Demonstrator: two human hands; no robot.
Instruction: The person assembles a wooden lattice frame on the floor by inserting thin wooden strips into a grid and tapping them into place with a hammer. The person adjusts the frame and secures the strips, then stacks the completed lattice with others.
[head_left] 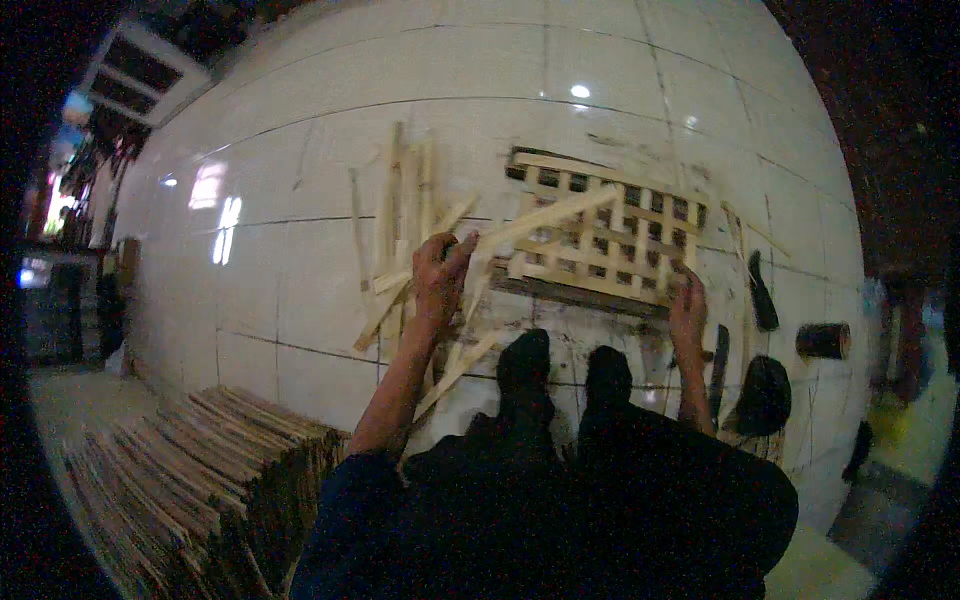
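While the left hand [438,285] pinched a pale flat strip [560,212], its far end over the slatted lattice [590,281] on the tiled floor [320,160], the right hand [687,310] sat at the lattice's right edge, seemingly steadying it, grip indeterminable; loose strips [385,225] lay left, presumably for reach.

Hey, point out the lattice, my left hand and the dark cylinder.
Lattice [614,237]: head view, middle of its woven face.
Left hand [440,276]: head view, middle of the hand.
Dark cylinder [822,341]: head view, middle of its curved side.
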